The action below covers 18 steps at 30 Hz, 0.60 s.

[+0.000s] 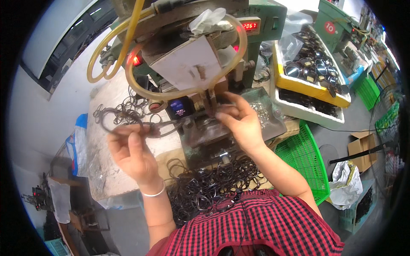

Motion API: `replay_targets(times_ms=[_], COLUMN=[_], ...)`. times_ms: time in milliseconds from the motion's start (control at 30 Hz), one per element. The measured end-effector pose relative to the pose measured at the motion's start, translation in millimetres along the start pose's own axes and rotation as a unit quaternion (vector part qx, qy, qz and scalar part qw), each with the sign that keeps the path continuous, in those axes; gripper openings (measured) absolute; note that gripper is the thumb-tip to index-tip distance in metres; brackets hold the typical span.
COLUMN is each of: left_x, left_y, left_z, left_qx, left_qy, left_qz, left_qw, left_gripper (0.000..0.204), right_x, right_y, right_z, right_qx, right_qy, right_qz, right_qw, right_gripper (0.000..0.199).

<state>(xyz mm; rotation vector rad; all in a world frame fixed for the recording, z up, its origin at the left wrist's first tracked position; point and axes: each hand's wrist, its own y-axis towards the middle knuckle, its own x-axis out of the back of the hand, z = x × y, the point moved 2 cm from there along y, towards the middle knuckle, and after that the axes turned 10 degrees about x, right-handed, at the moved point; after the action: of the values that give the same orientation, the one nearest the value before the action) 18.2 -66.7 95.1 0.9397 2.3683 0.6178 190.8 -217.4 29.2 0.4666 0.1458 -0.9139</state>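
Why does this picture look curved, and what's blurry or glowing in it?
Head view: the fisheye lens bends edges near the rim; head view: the dark loop at the left hand looks smeared, perhaps by motion; head view: the red display glows.

Light, blur and distortion in a fisheye view

Cool, fairly even light fills the scene; the pale wall (pixel 32 104) at left is bright, and the tabletop (pixel 100 170) carries only soft shading. White streaks of light (pixel 96 13) show in the dark pane at upper left. A red display (pixel 250 26) and red lamp (pixel 136 60) glow against the machine (pixel 256 42), whose underside is dim. Motion blur smears the dark loop (pixel 112 123) and softens the left hand (pixel 136 160); the right hand's (pixel 244 124) fingertips are also soft. Straight edges bow toward the black-cornered rim, where the fan (pixel 386 128) appears indistinct.
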Motion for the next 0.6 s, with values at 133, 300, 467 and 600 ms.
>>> replay_targets(times_ms=[133, 300, 467, 600], left_x=[-21.9, -26.5, -48.7, -66.7], left_y=[23.6, 6.3, -22.2, -15.1], left_z=[1.2, -15.8, -13.5, 4.5], left_qx=[-0.004, 0.01, 0.091, 0.119], left_qy=[0.097, 0.048, 0.189, 0.197], left_qz=[0.002, 0.038, 0.076, 0.12], left_qw=[0.995, 0.998, 0.975, 0.966], left_gripper=[0.014, 0.018, 0.018, 0.014], right_x=[-14.3, -17.6, 52.9, 112.7], right_y=[-3.9, -19.9, 1.5, -5.1], right_z=[10.4, 27.2, 12.1, -42.5], right_qx=[-0.022, 0.062, 0.186, 0.143], right_qy=[0.026, -0.068, -0.539, -0.68], right_qz=[-0.007, 0.01, 0.06, 0.002], right_qw=[0.999, 0.996, 0.819, 0.719], right_gripper=[0.054, 0.051, 0.029, 0.018])
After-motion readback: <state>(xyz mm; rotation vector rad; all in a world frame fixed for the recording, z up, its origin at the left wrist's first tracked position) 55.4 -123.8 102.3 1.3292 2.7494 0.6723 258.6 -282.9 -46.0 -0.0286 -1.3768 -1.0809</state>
